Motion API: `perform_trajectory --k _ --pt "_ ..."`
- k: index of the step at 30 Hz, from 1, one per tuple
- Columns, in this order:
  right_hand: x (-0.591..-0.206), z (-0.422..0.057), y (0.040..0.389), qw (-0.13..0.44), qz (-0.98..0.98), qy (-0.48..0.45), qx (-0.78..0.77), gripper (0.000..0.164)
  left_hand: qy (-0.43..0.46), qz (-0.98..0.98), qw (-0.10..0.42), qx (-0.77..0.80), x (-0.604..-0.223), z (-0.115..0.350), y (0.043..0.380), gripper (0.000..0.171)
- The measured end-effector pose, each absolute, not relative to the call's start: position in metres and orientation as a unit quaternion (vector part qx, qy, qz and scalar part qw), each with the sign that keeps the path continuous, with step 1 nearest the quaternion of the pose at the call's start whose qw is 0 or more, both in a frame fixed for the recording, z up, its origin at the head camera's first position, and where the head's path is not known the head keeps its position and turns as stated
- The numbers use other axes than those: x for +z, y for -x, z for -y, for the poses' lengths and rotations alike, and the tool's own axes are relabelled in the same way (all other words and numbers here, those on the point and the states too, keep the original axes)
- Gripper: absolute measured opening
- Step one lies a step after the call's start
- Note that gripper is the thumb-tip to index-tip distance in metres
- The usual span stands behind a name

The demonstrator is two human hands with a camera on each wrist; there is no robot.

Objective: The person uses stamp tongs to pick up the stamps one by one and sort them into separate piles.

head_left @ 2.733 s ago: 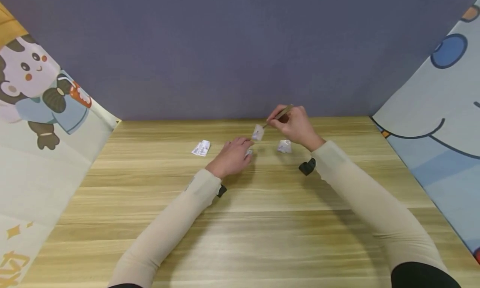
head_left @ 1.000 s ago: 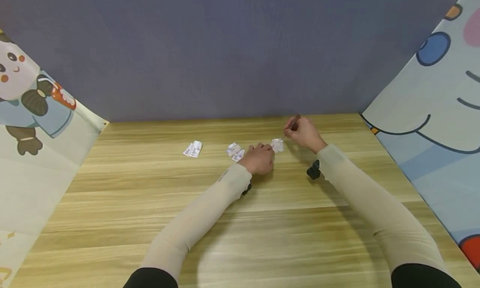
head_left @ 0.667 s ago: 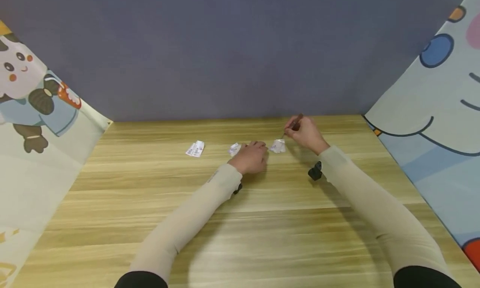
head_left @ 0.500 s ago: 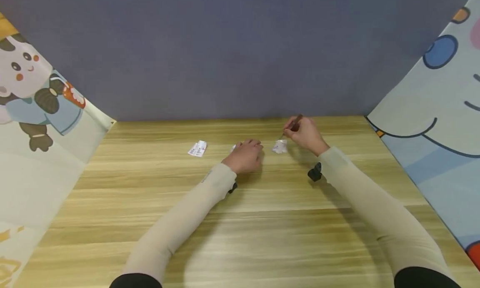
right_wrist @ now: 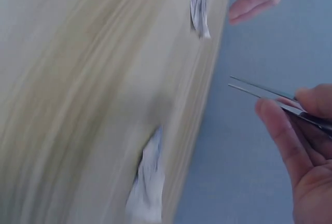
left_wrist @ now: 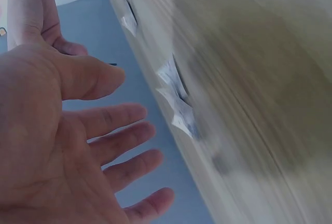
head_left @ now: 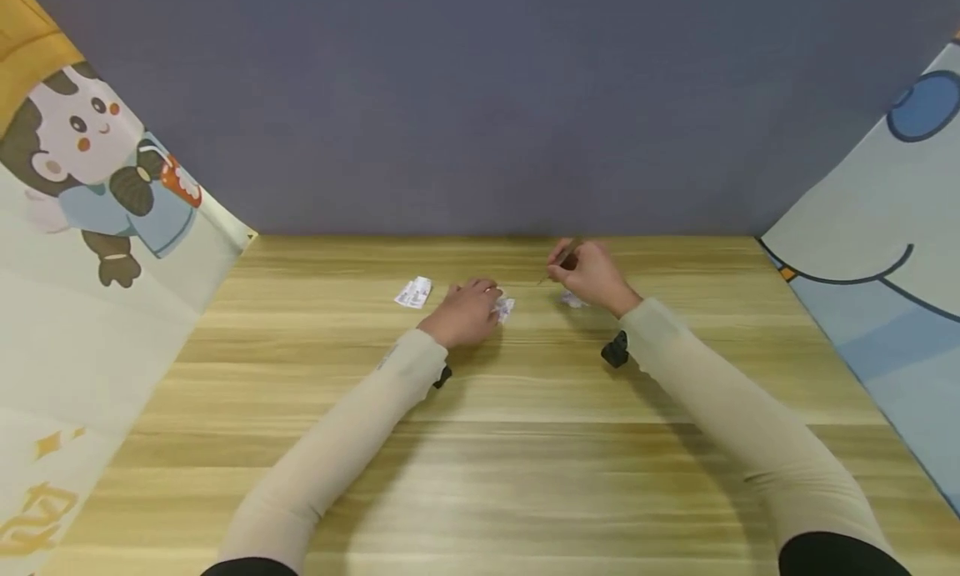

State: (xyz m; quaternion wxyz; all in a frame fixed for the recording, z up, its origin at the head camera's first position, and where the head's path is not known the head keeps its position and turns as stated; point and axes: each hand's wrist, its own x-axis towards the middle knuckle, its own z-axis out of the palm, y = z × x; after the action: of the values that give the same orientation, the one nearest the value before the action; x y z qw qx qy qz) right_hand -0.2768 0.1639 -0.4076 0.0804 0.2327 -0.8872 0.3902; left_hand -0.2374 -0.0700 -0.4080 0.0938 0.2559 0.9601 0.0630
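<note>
My right hand (head_left: pixel 592 277) pinches a pair of tweezers (right_wrist: pixel 291 109) between thumb and fingers. The tweezer tips stand apart with nothing between them, up and left of the right-hand packets (head_left: pixel 573 299); these are small, white and crinkled, partly hidden by that hand. My left hand (head_left: pixel 467 313) is over the middle group of white printed packets (head_left: pixel 505 309), covering part of it. In the left wrist view its fingers (left_wrist: pixel 122 140) are spread and hold nothing, with the middle packets (left_wrist: pixel 181 115) beyond them. A third group of overlapping packets (head_left: pixel 413 293) lies to the left.
The packet groups lie in a row near the back of the wood-grain table (head_left: pixel 480 459). A dark grey-blue panel (head_left: pixel 480 101) rises behind it. Cartoon-printed panels (head_left: pixel 112 326) flank both sides. Small black devices (head_left: pixel 616 349) sit at the wrists.
The packet that the tweezers carried earlier was brought to the right-hand group and let go. My right hand then moved left with the tweezers; my left hand moved left from there to the middle group.
</note>
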Motion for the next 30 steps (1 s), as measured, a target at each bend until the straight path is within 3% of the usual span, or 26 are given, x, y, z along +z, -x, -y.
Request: perform_trajectory --k 11,30 --pt "-0.416 -0.132 0.284 0.068 0.877 -0.240 0.411 0.006 -0.259 -0.959 0.105 0.047 -0.418 0.077 0.235 0.043" --pt "-0.427 -0.117 0.293 0.070 0.886 -0.238 0.393 0.003 -0.288 -0.954 0.075 0.028 -0.424 0.066 0.235 0.033"
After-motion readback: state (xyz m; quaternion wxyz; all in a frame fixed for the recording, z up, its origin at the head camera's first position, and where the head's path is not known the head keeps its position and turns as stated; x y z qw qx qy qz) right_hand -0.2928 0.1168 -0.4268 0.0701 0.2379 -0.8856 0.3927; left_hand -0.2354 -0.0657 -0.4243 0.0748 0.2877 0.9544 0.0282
